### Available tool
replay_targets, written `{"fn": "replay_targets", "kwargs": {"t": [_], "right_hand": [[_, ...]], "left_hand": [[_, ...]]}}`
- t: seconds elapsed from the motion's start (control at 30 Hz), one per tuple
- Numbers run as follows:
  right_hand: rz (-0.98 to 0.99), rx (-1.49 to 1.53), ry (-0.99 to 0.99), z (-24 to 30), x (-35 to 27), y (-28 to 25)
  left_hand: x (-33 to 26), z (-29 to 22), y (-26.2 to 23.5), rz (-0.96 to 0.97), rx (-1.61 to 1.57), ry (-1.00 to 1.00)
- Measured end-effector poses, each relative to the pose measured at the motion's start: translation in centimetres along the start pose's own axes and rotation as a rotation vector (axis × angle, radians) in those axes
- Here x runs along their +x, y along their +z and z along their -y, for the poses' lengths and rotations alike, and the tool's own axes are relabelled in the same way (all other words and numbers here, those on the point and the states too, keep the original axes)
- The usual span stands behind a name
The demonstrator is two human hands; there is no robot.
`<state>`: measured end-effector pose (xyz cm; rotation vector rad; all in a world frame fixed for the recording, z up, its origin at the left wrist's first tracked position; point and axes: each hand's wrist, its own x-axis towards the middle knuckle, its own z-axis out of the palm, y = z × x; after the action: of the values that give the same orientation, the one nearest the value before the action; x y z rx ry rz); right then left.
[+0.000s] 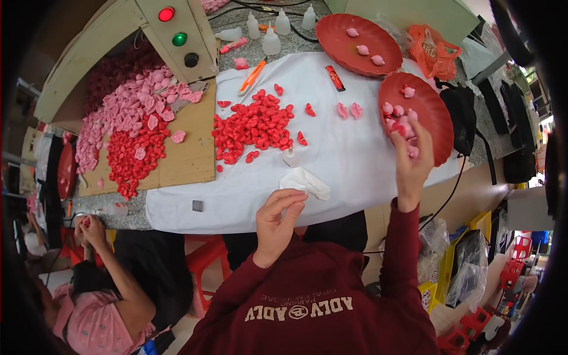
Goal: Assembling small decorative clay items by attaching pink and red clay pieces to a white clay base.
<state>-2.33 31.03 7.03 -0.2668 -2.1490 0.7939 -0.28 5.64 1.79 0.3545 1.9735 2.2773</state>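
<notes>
My right hand [412, 168] reaches over the nearer scalloped red plate [435, 139], its thumb and fingers curled around a small pink-and-red moulded piece [404, 128]. Several similar pink pieces [397, 110] lie beside it in the plate. Close to the table's front edge, my left hand [277, 225] is closed in a pinch; whatever is between its fingertips is too small to make out. A crumpled white tissue [305, 182] lies just beyond that hand, with a small clear bottle [290, 157] behind it. Two pink halves [349, 110] rest on the white cloth [349, 154] left of the plate.
Red pieces [254, 124] are heaped on the cloth, beside an orange-handled knife [253, 77] and a red tube [335, 78]. Pink and red pieces spill from a machine [195, 41] onto cardboard [192, 148]. A second red plate [359, 44] and white squeeze bottles [271, 42] stand behind. Another person [100, 296] sits left.
</notes>
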Motion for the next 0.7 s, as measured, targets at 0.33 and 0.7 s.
{"fn": "replay_targets", "kwargs": {"t": [0.33,0.7], "right_hand": [[0.501,0.287,0.076,4.4,-3.8,6.1],[0.516,0.383,-0.005,6.3,-6.7,10.4]], "left_hand": [[2.0,-1.1,-3.4,-0.177,0.18,0.076],[11.2,-0.7,-14.5,-0.651,1.34,0.213]]}}
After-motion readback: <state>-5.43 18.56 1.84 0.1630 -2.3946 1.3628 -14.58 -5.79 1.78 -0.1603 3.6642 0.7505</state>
